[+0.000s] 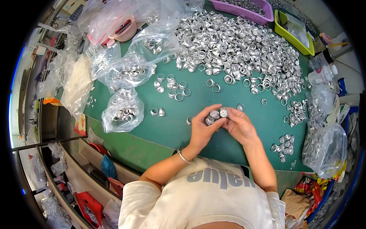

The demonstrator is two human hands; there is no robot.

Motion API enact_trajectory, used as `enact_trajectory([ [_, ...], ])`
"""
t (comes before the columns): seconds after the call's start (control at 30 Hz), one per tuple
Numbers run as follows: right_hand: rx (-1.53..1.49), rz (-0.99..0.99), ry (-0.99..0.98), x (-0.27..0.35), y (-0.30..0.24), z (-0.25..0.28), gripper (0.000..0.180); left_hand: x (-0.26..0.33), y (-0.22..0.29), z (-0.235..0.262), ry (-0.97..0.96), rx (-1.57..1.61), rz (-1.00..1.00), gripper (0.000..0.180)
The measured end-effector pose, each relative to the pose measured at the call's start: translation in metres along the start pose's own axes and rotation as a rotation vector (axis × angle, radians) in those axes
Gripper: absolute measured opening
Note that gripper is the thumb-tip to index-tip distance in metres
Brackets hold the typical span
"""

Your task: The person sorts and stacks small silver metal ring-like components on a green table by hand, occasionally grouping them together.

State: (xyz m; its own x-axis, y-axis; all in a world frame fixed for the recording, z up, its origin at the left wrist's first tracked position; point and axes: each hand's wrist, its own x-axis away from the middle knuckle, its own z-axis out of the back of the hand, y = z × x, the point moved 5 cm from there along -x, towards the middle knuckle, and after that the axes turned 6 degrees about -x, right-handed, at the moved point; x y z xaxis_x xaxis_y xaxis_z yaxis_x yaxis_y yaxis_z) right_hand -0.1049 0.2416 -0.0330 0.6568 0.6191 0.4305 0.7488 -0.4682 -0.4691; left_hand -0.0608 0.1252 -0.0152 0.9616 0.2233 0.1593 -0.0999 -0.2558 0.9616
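Note:
Above the near part of the green table, my two hands are close together. My left hand is closed around several silver rings with broad patterned tops. My right hand pinches another silver ring by its fingertips, its round top facing up, right beside those in the left hand. The fingers partly hide the bands. A loose ring lies just beyond my right hand, and one more ring touches or nearly touches the left. Beyond them spreads a large heap of silver rings.
Clear plastic bags with rings stand at the left. Small ring groups lie left of centre and at the right. A purple basket and a yellow-green basket stand at the back. A filled bag bounds the right edge.

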Motion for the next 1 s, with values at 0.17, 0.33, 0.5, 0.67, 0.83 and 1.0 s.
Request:
enact_trajectory([
  [0.17,0.308,0.093,0.031,0.000,0.000,0.012,0.023,-0.002,0.009,0.000,-0.070,-0.308,-0.096,0.031],
  [0.33,1.112,0.608,0.306,-0.026,-0.046,0.004,0.030,0.000,-0.007,0.008,-0.114,0.168,0.262,0.025],
  [0.5,1.830,0.771,0.476,-0.057,-0.039,-0.029,0.028,0.001,-0.007,0.010,-0.056,0.160,0.207,0.025],
  [0.67,1.653,0.753,0.423,-0.055,-0.040,-0.015,0.015,-0.003,-0.005,0.016,0.038,0.104,0.175,0.023],
  [0.83,1.345,0.841,0.230,-0.025,-0.040,-0.020,0.016,-0.007,-0.012,0.017,0.114,0.100,0.172,0.021],
  [1.0,1.191,0.995,0.081,0.002,-0.033,-0.033,0.020,-0.009,-0.012,0.013,0.072,0.111,0.143,0.026],
])
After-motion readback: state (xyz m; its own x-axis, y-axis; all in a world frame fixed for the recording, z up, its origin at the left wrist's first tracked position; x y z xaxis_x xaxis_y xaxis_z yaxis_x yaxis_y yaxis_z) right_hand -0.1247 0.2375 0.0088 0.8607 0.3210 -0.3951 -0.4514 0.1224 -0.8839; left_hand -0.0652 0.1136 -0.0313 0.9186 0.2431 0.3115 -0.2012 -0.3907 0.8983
